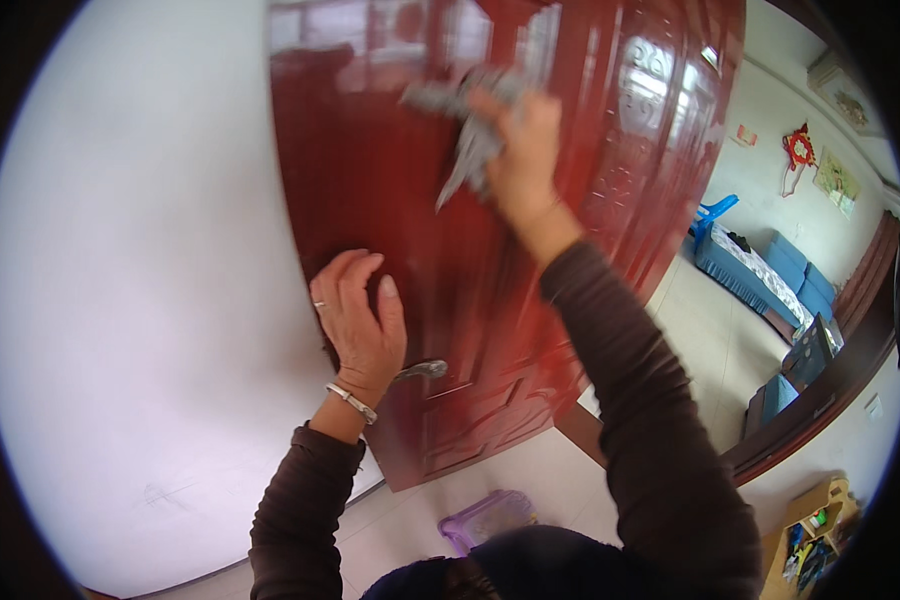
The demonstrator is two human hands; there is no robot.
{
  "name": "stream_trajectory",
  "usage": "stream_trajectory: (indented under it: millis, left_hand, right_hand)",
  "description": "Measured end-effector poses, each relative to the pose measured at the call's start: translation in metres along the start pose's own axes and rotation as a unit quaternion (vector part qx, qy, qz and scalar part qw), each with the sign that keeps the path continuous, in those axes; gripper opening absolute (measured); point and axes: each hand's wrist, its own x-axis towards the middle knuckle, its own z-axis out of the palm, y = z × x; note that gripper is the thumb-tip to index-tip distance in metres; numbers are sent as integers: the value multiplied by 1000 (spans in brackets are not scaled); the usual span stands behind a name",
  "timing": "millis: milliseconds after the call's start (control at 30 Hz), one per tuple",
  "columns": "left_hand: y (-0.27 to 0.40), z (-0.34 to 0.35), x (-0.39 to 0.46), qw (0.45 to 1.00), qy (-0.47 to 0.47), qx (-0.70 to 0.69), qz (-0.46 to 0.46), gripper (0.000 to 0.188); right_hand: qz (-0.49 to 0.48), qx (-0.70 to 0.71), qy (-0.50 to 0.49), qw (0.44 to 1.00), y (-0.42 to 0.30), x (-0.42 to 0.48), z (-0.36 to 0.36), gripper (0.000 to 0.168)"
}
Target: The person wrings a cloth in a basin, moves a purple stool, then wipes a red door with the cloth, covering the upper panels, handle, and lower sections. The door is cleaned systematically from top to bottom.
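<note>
A glossy red panelled door (390,202) stands ajar before me, with raised patterns on its right part. Near its upper middle, my right hand (525,150) grips a crumpled grey cloth (480,142) against or close to the surface; both are blurred. My left hand (360,315) rests at the door's left edge, fingers curled and thumb apart, holding nothing that I can see. Just below and right of that hand, a metal door handle (427,368) sticks out, partly hidden by the wrist.
A white wall (135,262) is at the left. On the tiled floor below lies a purple plastic thing (487,517), perhaps a stool. Through the doorway at right are a blue sofa (750,277) and a blue chair (712,210). A wooden shelf (810,525) stands lower right.
</note>
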Motion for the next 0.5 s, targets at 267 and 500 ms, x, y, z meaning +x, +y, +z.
stream_trajectory:
  millis: [267, 500]
  left_hand:
    - [65, 87, -11, 994, -33, 84, 57, 26]
    - [126, 196, 45, 978, -2, 183, 102, 33]
  right_hand:
    - [-107, 211, -317, 918, -35, -259, -89, 12]
    - [-64, 105, -233, 965, 168, -162, -127, 29]
